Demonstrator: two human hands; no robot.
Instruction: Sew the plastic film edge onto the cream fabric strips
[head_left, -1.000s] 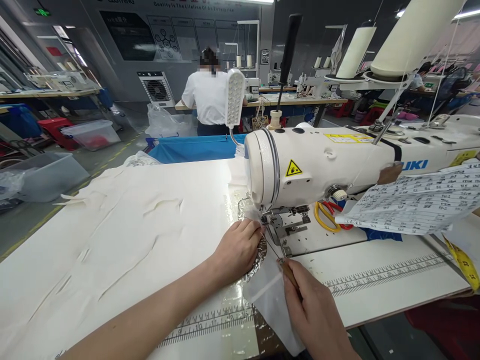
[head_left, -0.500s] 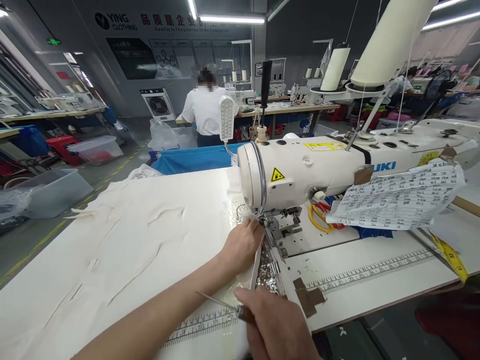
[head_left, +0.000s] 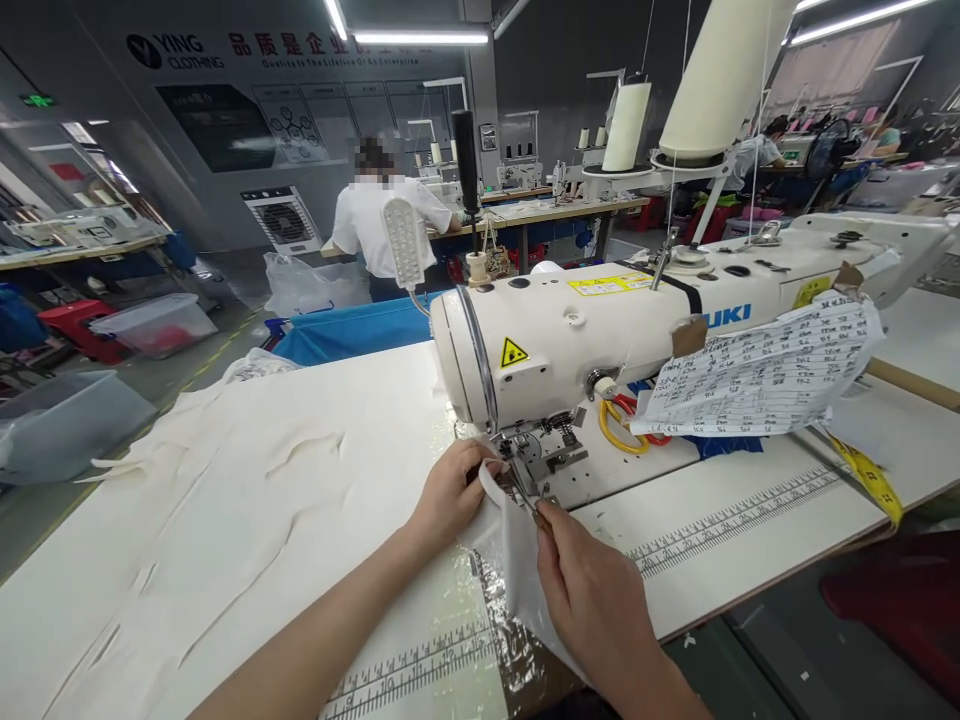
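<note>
A white sewing machine (head_left: 555, 340) stands over the table. My left hand (head_left: 450, 492) is closed at its needle area, with its fingers on the edge of a white fabric piece (head_left: 517, 560). Lower right of it, my right hand (head_left: 600, 590) is closed, thumb and forefinger pinched beside the metal guide near the presser foot. A thin metal tool shows partly between the hands; its handle is hidden in the right hand. The fabric hangs between both hands over the clear-taped table edge.
White cut fabric (head_left: 225, 500) is spread over the left of the table. Yellow-handled scissors (head_left: 621, 430), a handwritten sheet (head_left: 765, 370) and a yellow tape measure (head_left: 870, 480) lie right. Behind the blue cloth bin (head_left: 352, 330) sits a person in white (head_left: 382, 225).
My right hand has moved up to the machine's needle area, and the tool no longer points out to the left. The fabric is lifted between my hands. The view has shifted right.
</note>
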